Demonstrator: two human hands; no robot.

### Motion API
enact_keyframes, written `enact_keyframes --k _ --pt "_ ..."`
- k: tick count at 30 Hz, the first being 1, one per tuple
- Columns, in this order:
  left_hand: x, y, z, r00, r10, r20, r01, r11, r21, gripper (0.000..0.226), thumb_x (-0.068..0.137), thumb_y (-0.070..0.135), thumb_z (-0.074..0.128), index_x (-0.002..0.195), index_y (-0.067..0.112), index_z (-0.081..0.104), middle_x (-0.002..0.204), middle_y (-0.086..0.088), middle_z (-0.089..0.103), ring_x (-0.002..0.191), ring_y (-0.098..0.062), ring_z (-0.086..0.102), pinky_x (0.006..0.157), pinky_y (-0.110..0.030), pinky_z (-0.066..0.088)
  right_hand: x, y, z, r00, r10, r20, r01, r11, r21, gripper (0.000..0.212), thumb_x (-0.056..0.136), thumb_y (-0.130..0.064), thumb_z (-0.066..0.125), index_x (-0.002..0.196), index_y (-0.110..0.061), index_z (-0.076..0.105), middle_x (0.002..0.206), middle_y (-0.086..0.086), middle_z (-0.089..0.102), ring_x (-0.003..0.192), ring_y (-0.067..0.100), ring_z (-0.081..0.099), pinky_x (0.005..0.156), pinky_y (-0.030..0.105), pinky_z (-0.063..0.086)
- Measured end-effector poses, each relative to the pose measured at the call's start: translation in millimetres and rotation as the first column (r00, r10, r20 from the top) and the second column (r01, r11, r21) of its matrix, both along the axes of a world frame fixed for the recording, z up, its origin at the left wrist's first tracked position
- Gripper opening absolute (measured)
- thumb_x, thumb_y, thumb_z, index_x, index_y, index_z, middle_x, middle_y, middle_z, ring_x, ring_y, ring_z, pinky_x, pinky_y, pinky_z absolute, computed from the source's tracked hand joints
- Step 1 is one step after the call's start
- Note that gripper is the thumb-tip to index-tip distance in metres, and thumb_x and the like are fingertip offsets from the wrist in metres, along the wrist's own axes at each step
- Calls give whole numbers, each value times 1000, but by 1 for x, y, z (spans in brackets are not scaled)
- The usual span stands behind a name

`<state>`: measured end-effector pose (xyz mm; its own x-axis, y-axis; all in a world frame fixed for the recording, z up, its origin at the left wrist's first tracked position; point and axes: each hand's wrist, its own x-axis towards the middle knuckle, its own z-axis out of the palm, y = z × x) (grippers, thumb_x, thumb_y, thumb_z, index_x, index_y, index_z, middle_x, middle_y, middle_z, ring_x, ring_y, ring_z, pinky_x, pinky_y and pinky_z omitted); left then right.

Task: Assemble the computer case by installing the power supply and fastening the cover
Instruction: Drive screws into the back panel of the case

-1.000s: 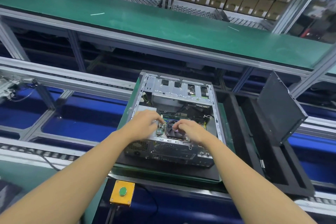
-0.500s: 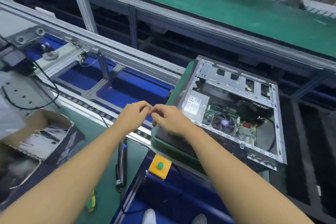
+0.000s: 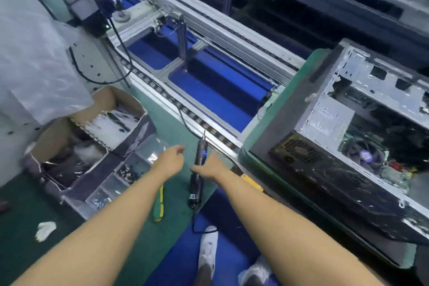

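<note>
Green bench [image 3: 162, 123]; open, bare-metal computer case [image 3: 362, 72]; right grip [image 3: 210, 167] holds screwdriver [image 3: 194, 189], left grip [image 3: 172, 158] loose

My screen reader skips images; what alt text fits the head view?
The right hand touches a black electric screwdriver on the green bench, the left hand beside it; an open computer case sits to the right.

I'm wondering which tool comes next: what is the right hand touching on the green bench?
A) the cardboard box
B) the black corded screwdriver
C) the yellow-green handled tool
B: the right hand lies across the black corded screwdriver, thumb over its body.
</note>
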<state>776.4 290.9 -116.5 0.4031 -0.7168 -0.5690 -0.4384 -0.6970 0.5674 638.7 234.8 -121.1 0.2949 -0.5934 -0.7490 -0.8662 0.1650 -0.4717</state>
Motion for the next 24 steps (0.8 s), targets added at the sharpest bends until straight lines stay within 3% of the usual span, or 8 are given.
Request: enact_keyframes --k 3,8,10,13,15,19,21,24 --pt "4 3 -14 997 67 -33 -65 997 42 41 102 17 42 142 12 52 146 -6 52 134 -25 47 109 -30 34 10 16 -25 994 19 -104 -25 998 -55 111 83 -52 81 157 -1 16 154 17 44 141 36 44 111 44 42" --pt "6 11 -25 993 99 -65 -95 994 62 42 101 18 46 141 8 51 145 -9 53 133 -25 47 107 -29 33 23 37 -43 988 -68 -139 50 990 -135 118 87 -34 82 163 -10 -6 160 19 33 145 39 35 117 48 34" --pt "7 12 -27 989 124 -77 -120 991 63 42 100 17 47 141 7 51 144 -10 53 133 -25 47 108 -29 33 22 35 -41 990 -125 -70 120 991 -60 110 85 -26 82 162 -12 4 156 20 38 140 40 42 116 47 38" --pt "3 7 -21 954 250 -166 -243 968 61 26 99 19 47 120 13 62 128 -10 62 125 -29 54 98 -33 40 7 24 -27 962 -239 134 226 968 108 62 81 -15 77 133 -7 45 124 16 57 107 33 63 91 42 56" --pt "-3 -1 -12 877 359 -320 -353 932 80 15 100 24 47 94 19 60 115 -6 67 111 -29 63 93 -36 43 -10 19 -9 945 -230 232 195 967 164 36 81 -14 72 113 -10 56 102 11 60 82 25 61 69 34 54" --pt "-22 -22 23 636 322 -701 -403 913 54 26 99 37 55 108 16 68 112 -5 72 98 -22 68 91 -41 52 -41 7 36 880 -215 423 152 972 177 51 82 -12 65 127 -25 44 97 12 61 58 15 62 48 23 48" --pt "-36 -36 50 565 205 -799 -395 918 -43 36 98 40 56 114 12 69 112 -10 72 96 -23 69 83 -38 55 -54 -5 65 833 -228 504 184 974 135 64 83 -8 64 137 -27 36 103 19 64 64 22 64 56 31 53" --pt "-67 -64 98 482 62 -874 -381 913 -146 41 89 45 53 104 16 77 109 -7 73 90 -20 72 77 -36 59 -81 -24 110 704 -225 673 236 969 77 70 89 7 65 144 -19 32 117 18 58 78 24 65 73 42 58"
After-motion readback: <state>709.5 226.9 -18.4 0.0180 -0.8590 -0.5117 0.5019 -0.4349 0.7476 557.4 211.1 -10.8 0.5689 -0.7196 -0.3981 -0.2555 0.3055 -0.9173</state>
